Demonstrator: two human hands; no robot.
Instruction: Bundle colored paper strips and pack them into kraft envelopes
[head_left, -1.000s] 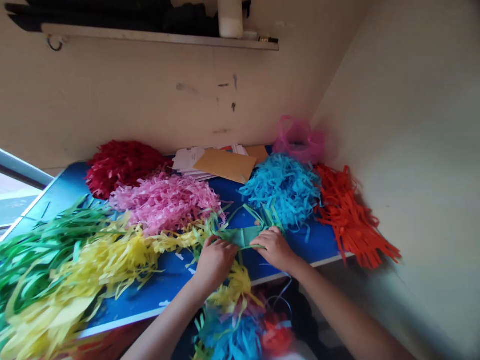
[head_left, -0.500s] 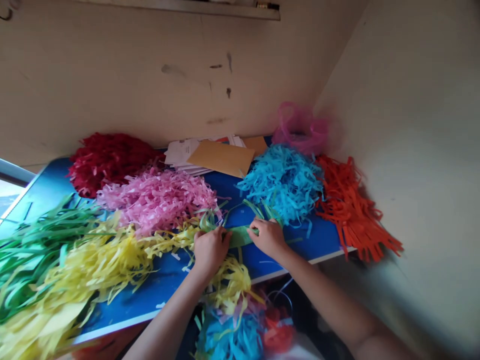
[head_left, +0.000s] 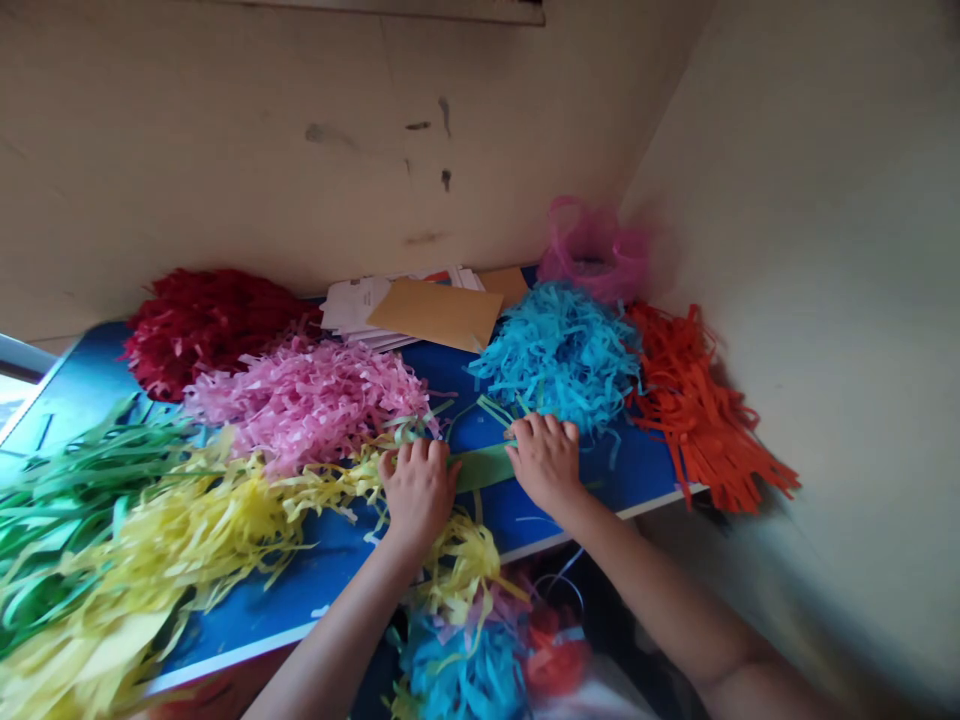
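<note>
Streamers of green paper sprawl beside crinkled yellow fringe and ruffled pink tatters. Print on white papers is unreadably small. The left hand grips one end of a flat green band over the blue tabletop; the right hand closes on the other, near curly turquoise shreds; orange strips lie rightmost.

Green strip, ends out of sight beneath left hand and right hand

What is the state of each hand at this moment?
Left hand: closed, holding the green paper.
Right hand: closed, holding the same paper's other side.
</note>
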